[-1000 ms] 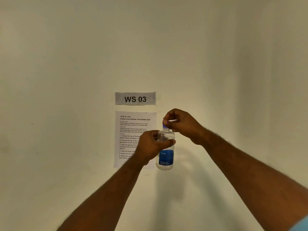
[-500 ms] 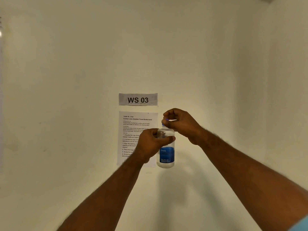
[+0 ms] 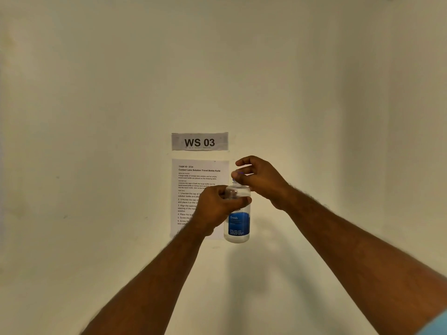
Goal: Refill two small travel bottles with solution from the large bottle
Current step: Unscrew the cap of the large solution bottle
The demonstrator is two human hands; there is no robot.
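The large clear bottle (image 3: 237,221) with a blue label is held upright in the air in front of the wall. My left hand (image 3: 217,209) is wrapped around its upper body. My right hand (image 3: 258,180) sits over the bottle's top, fingertips pinched on a small blue cap (image 3: 240,173) that now shows slightly above the neck. No travel bottles are in view.
A pale wall fills the view. On it hang a grey "WS 03" sign (image 3: 199,141) and a printed task sheet (image 3: 193,189), partly behind my left hand. No table shows.
The bottle and both hands have risen a little in view. My right hand's fingers have turned on the cap and lifted it slightly above the neck.
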